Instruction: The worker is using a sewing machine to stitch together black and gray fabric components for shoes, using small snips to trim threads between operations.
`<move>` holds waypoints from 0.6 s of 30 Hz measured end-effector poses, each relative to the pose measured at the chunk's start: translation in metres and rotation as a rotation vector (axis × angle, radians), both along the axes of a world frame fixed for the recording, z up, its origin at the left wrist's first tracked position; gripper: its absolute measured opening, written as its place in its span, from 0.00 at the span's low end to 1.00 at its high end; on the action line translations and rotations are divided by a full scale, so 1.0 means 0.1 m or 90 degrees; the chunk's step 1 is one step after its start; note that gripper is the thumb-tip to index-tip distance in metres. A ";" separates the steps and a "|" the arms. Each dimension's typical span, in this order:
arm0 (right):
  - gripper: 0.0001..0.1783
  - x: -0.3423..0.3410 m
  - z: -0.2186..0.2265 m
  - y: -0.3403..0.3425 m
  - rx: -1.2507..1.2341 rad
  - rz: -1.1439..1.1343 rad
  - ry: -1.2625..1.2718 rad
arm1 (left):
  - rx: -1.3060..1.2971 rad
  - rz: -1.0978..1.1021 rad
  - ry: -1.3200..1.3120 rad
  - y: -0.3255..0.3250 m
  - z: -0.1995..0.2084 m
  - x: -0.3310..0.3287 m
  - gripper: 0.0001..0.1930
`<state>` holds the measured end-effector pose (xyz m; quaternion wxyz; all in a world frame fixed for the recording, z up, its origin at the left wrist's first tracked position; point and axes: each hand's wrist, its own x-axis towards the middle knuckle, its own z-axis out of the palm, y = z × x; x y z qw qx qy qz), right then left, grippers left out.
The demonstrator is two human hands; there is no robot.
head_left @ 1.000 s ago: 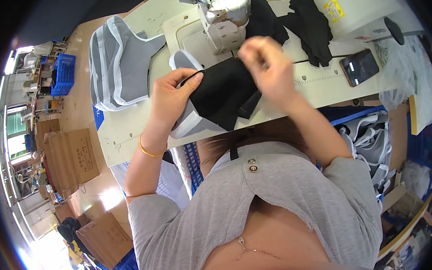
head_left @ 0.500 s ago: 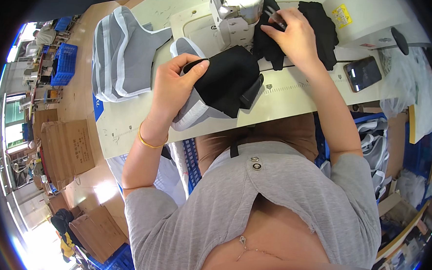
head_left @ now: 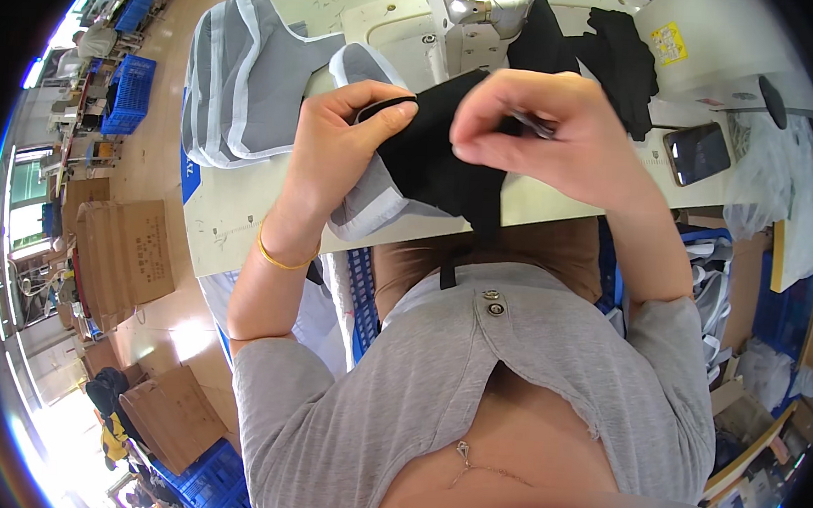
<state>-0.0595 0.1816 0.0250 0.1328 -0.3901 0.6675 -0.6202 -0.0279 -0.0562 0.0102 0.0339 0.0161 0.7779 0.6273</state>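
Note:
A black fabric piece [head_left: 429, 168] lies over a grey padded piece with pale edging [head_left: 370, 204] at the table's front edge. My left hand [head_left: 343, 149] is closed on the black fabric's left edge, thumb on top. My right hand [head_left: 560, 138] is over the fabric's right side, with thumb and forefinger brought together. Tucked in its palm is a small dark metal tool, apparently thread snips [head_left: 531, 124], mostly covered by the fingers. Whether the right fingertips also pinch the fabric is hard to see.
A sewing machine [head_left: 479, 19] stands behind my hands. Stacked grey pieces with white edging [head_left: 250, 85] lie at the left, black cloth [head_left: 614, 72] at the right. A phone [head_left: 697, 154] rests near the table's right end, beside clear plastic bags [head_left: 779, 163].
My right hand has come from the black cloth beside the machine to the fabric in front of me, still holding the tool. My left hand keeps its grip. The view has shifted slightly.

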 end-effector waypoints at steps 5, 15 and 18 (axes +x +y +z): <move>0.04 -0.07 -0.14 -0.25 0.028 -0.134 0.028 | 0.042 -0.027 -0.028 0.02 0.08 0.06 0.08; 0.05 -0.03 -0.27 -0.29 -0.016 -0.199 -0.018 | 0.151 -0.038 -0.066 0.05 0.07 0.06 0.11; 0.05 -0.03 -0.30 -0.28 0.002 -0.210 -0.002 | 0.146 -0.041 -0.050 0.07 0.09 0.06 0.10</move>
